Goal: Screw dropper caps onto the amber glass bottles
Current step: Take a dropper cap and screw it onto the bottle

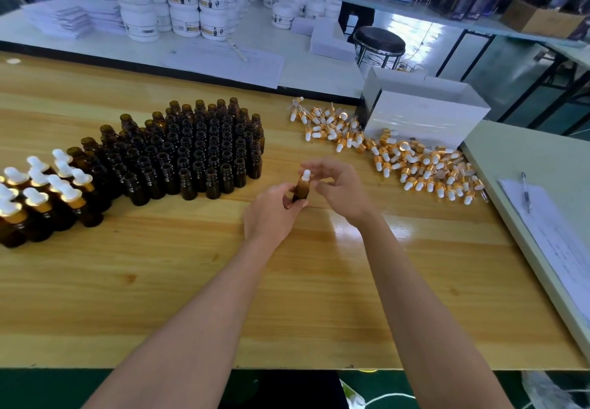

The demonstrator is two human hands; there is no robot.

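on the workbench (pixel 287 281) the uncapped bottles (pixel 198 153) stood in a tight block left of centre. the capped bottles (pixel 41 191) stood at that block's left end, by the bench's left edge. the loose dropper caps (pixel 415 165) lay in a heap to the right, with a box (pixel 424 111) just behind the heap and touching it. between block and heap, in front of both, my left hand (pixel 271 213) held one bottle (pixel 300 191) and my right hand (pixel 341 188) was at the dropper cap (pixel 306 174) on its neck. at far right a pen (pixel 525 194) lay on a paper sheet (pixel 549 236) on the adjoining surface. stacked tubs (pixel 178 2) stood on the table behind.
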